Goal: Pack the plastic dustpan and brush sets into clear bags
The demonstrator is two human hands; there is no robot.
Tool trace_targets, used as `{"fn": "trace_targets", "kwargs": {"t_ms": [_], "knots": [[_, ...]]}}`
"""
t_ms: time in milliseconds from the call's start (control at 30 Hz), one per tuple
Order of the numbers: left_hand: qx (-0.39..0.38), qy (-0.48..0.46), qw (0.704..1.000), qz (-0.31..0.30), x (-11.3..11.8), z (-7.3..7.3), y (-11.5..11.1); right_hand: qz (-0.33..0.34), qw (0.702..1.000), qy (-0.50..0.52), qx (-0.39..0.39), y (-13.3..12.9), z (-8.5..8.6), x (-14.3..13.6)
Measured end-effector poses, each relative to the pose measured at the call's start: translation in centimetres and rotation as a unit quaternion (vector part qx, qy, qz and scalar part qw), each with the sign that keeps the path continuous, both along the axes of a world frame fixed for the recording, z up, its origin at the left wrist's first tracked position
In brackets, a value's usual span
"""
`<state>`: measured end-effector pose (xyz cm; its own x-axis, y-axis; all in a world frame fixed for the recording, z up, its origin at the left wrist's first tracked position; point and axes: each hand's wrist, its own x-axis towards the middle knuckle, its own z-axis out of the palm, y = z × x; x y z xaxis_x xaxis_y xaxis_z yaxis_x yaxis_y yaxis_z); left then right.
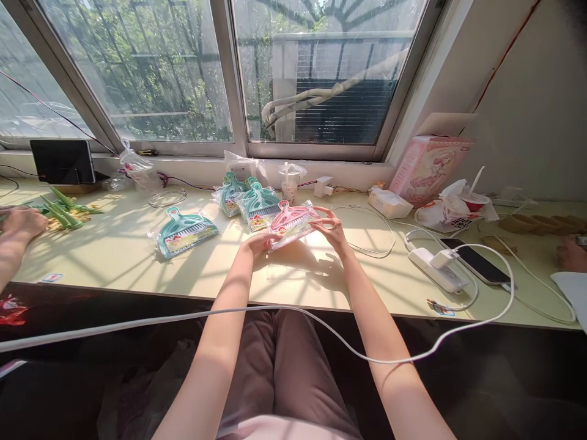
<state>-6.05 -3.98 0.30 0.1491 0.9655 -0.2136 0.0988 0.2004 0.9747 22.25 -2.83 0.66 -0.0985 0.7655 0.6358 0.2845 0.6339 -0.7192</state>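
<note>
The left hand (260, 243) and right hand (332, 230) clamp their fingers on one pink dustpan set (292, 221), near at least three teal sets (186, 233).

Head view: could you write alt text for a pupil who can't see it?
A person's left hand and right hand hold a plastic-wrapped pink dustpan-and-brush set over a pale, sunlit table. One green set lies to the left; more green sets lie behind, towards a window.
</note>
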Motion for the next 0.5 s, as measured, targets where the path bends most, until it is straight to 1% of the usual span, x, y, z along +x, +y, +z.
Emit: {"fn": "trace_targets", "kwargs": {"t_ms": [100, 200, 267, 300, 367, 433, 500], "knots": [[0.007, -0.036, 0.999, -0.028, 0.4, 0.3, -0.1, -0.057, 0.998, -0.009, 0.008, 0.6, -0.7, -0.1], [0.024, -0.071, 0.996, -0.043, 0.6, 0.6, -0.2, -0.111, 0.992, -0.048, 0.046, 1.0, -1.1, -0.1], [0.019, -0.077, 0.996, -0.046, 0.7, 0.6, -0.2, -0.129, 0.988, -0.064, 0.060, 1.0, -1.2, -0.2], [0.016, -0.078, 0.996, -0.044, 0.7, 0.6, -0.2, -0.127, 0.989, -0.061, 0.055, 0.9, -1.1, -0.3], [0.015, -0.083, 0.996, -0.036, 0.8, 0.5, -0.2, -0.099, 0.995, -0.024, 0.007, 0.6, -0.9, -0.6], [0.016, -0.091, 0.995, -0.028, 0.9, 0.5, -0.1, -0.037, 0.994, 0.040, -0.096, 0.2, -0.5, -0.9], [0.016, -0.105, 0.994, -0.028, 0.9, 0.5, -0.1, 0.032, 0.970, 0.104, -0.217, -0.4, -0.1, -1.1]]}}
